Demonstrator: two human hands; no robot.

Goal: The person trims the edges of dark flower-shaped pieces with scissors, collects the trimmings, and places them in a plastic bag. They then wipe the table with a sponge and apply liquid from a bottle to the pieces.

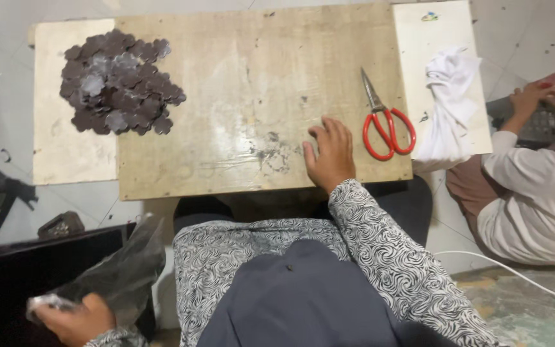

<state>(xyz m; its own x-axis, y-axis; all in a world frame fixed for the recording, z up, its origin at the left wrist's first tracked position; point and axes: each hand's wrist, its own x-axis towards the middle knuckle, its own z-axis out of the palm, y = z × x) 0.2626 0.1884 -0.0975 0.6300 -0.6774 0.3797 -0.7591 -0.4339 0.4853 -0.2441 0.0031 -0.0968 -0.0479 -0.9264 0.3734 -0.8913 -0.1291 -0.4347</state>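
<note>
My right hand (329, 154) rests palm down on the wooden board (239, 83), fingers spread, holding nothing. Just right of it lie red-handled scissors (383, 122), blades pointing away from me. Low at the left, my left hand (75, 319) grips the crumpled neck of a dark translucent plastic bag (120, 270) beside my lap. A heap of several dark brown flower-shaped cut pieces (117, 83) lies at the board's far left, well away from both hands.
A white cloth (451, 103) lies on a pale board (419, 45) at the right. Another person in white (534, 193) sits on the floor at right, hands busy with something. A white cable (515, 273) crosses the floor. Dark objects (59, 225) lie at left.
</note>
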